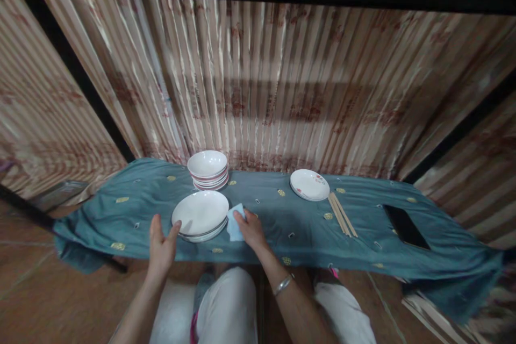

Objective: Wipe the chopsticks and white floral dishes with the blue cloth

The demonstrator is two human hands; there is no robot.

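Note:
A stack of white plates (200, 213) lies on the left half of the cloth-covered table. At its left side my left hand (162, 244) is held with thumb and fingers apart, the thumb by the top plate's rim; whether it touches cannot be made out. My right hand (250, 228), with a silver bangle at the wrist, pinches a light blue cloth (235, 223) at the stack's right edge. Just behind the plates stands a stack of white bowls (207, 165) with red bands.
Floral plates (309, 185) are stacked right of centre, with several wooden chopsticks (342, 215) beside them. A black phone (406, 226) lies farther right. The green patterned tablecloth (270, 236) covers the table. Dark frame posts (80, 75) and a pleated curtain (258, 86) stand around it.

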